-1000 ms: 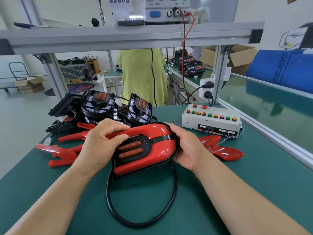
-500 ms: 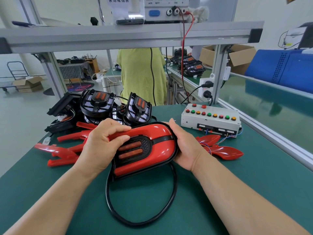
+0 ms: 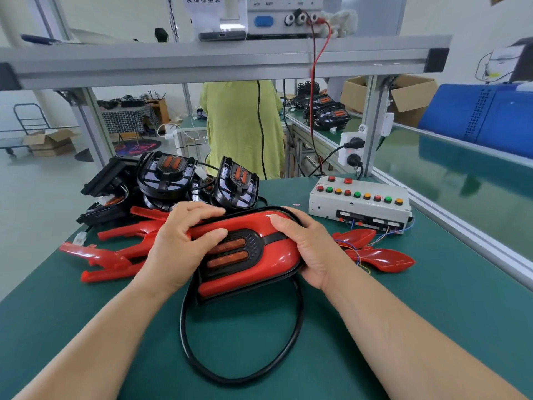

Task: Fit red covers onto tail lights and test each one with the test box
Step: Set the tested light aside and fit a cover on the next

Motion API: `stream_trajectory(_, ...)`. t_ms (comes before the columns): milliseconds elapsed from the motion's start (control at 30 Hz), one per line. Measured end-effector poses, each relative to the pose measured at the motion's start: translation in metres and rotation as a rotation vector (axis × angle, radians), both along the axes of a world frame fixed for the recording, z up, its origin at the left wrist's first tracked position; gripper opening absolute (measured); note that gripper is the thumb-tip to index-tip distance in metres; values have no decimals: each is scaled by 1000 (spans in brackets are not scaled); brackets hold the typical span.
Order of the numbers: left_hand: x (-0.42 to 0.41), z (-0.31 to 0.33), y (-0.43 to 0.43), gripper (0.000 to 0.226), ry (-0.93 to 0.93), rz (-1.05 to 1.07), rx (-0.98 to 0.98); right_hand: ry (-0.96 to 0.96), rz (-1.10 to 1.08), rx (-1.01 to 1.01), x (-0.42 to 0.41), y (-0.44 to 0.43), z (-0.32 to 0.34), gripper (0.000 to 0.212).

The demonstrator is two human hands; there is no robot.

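While the black rubber loop [image 3: 239, 350] lies flat on the green counter [image 3: 418, 327] nearest the camera, its far end runs up under the tail light [image 3: 248, 255] that both hands grip at mid-counter. Compared with a second ago, little has changed: the tail light sits at the same slant in the same spot, and the left hand [image 3: 178, 249] has kept its place, fingers curled over the far edge and thumb pressed on the red cover [image 3: 277, 249] beside the black grille. The right hand [image 3: 305, 249] is the one that differs, its thumb now lying higher across the cover's rounded end while the fingers wrap beneath.

The cover is glossy red, rounded at the right end, seated inside a black rim, and split by a black band that widens into a textured black panel holding two orange bar lenses [image 3: 227, 254].

Loose red covers [image 3: 106, 255] lie on the counter just left of the left hand, and more red pieces [image 3: 380, 255] lie just right of the right hand. Behind the hands a heap of uncovered black tail lights [image 3: 173, 180] stands piled. Farther right, the white test box [image 3: 360, 206] with its row of red, green and yellow buttons rests on the counter, well apart from the held light.
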State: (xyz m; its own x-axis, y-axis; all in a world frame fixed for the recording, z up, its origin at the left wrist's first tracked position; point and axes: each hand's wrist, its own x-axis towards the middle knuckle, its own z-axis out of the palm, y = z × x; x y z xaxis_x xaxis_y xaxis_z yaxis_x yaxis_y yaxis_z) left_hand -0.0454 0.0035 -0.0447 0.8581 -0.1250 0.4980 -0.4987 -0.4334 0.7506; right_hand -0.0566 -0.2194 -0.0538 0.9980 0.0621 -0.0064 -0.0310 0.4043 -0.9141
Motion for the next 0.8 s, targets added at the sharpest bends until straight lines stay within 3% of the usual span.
stream_trajectory(167,4,2,6,22,225,-27,-108,21,7,0,1,-2,-1,35)
stream_trajectory(267,6,4,16,42,430,-106,-202,20,3,3,1,-2,-2,36)
stream_trajectory(400,10,3,23,46,682,-238,-302,22,4,-8,2,-2,-3,37)
stream_trajectory(567,9,3,22,41,687,-315,-380,46,9,-32,2,-1,-4,57)
stream_trajectory(800,7,0,12,44,599,-221,-448,30,-4,-20,3,-2,-4,59)
